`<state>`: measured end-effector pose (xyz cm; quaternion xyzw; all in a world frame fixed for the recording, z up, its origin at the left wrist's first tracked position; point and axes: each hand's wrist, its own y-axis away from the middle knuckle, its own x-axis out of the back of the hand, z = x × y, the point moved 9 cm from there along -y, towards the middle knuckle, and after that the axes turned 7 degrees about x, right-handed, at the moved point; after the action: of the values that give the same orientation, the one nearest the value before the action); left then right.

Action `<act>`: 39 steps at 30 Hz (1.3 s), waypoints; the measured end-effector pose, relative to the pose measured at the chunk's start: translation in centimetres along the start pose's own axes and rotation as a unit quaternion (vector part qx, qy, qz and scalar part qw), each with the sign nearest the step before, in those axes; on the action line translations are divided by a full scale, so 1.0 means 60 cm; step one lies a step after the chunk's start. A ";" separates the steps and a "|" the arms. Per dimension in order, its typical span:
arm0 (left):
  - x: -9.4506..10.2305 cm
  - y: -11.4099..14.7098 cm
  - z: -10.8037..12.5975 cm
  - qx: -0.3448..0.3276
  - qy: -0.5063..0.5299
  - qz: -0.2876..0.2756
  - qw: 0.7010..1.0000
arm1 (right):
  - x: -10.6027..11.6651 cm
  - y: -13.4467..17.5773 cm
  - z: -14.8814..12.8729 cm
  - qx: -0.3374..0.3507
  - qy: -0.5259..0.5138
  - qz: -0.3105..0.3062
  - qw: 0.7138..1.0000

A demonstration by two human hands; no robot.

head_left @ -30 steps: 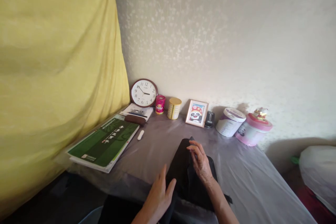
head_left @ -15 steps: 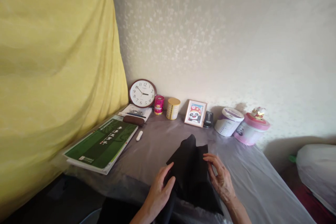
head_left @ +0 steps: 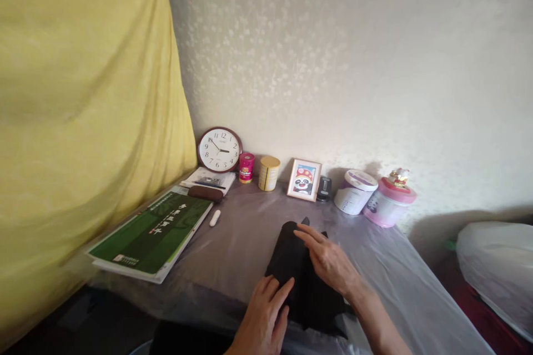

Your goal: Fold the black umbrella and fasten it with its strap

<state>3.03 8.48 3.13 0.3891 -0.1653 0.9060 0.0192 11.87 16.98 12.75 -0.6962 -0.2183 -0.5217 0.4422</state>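
Observation:
A piece of black cloth [head_left: 288, 252], folded and uneven, lies near the table's front edge; its exact kind is not clear. My left hand [head_left: 266, 310] rests on its lower left part, fingers stretched out and thumb apart. Across the upper middle of the cloth reaches my right hand [head_left: 325, 258], its fingers extended and touching the raised fold. Part of the cloth spreads out below my right wrist, and some of it is hidden under both hands.
A green-covered book [head_left: 156, 233] and a brown case [head_left: 206, 193] lie left, beside a small white object [head_left: 215, 218]. Along the wall stand a clock [head_left: 220, 149], pink tin [head_left: 246, 168], yellow-lidded can [head_left: 269, 173], panda picture frame [head_left: 304, 179], white tub [head_left: 355, 192] and pink-lidded tub [head_left: 389, 202].
My right hand has moved from the cloth's right edge leftward onto its upper middle. My left hand has shifted onto the cloth's lower left, and the cloth's left part looks more folded. The view has shifted slightly.

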 end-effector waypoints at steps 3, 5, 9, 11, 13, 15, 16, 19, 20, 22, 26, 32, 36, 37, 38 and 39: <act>0.000 0.001 -0.003 0.004 -0.018 -0.008 1.000 | -0.039 -0.024 -0.001 0.011 0.009 -0.086 0.996; -0.001 0.005 -0.007 0.014 -0.017 -0.020 1.000 | -0.053 -0.032 0.008 0.005 0.016 -0.124 0.992; -0.002 0.016 -0.025 0.049 0.011 -0.025 0.998 | -0.054 -0.039 0.030 -0.014 0.026 -0.139 0.990; -0.005 0.018 -0.043 0.093 0.022 -0.023 0.995 | -0.047 -0.042 0.034 -0.010 0.013 -0.121 0.993; -0.018 0.019 -0.063 0.148 0.018 -0.046 0.988 | -0.038 -0.047 0.034 -0.001 -0.007 -0.091 0.996; -0.035 0.020 -0.075 0.191 0.004 -0.088 0.978 | -0.031 -0.054 0.032 0.007 -0.023 -0.059 0.998; -0.042 0.020 -0.076 0.202 -0.004 -0.110 0.973 | -0.030 -0.058 0.030 0.011 -0.026 -0.047 0.999; -0.051 0.018 -0.068 0.214 -0.028 -0.152 0.964 | -0.040 -0.072 0.024 0.023 -0.023 -0.025 0.999; -0.050 0.016 -0.063 0.216 -0.036 -0.158 0.963 | -0.047 -0.077 0.021 0.026 -0.020 -0.021 0.999; -0.047 0.013 -0.056 0.221 -0.053 -0.163 0.960 | -0.065 -0.085 0.016 0.031 -0.013 -0.015 0.999; -0.051 0.009 -0.053 0.225 -0.095 -0.171 0.955 | -0.106 -0.091 0.003 0.046 0.008 -0.013 0.999; -0.074 0.017 -0.084 0.199 -0.091 -0.125 0.968 | -0.156 -0.077 0.003 0.054 0.038 -0.030 0.997; -0.056 0.027 -0.086 0.119 -0.146 -0.048 0.981 | -0.161 -0.070 0.011 0.033 0.026 -0.019 0.999; -0.043 0.028 -0.081 0.100 -0.167 -0.014 0.981 | -0.162 -0.069 0.012 0.028 0.022 -0.019 0.999; -0.031 0.027 -0.073 0.079 -0.184 0.018 0.980 | -0.162 -0.069 0.012 0.022 0.020 -0.018 0.999; -0.021 0.025 -0.063 0.060 -0.191 0.042 0.979 | -0.162 -0.069 0.013 0.016 0.018 -0.019 1.000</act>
<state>1.00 8.40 -0.62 0.5486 -0.1271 0.8231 -0.0742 5.64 21.29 5.37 -0.6753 -0.2317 -0.5388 0.4472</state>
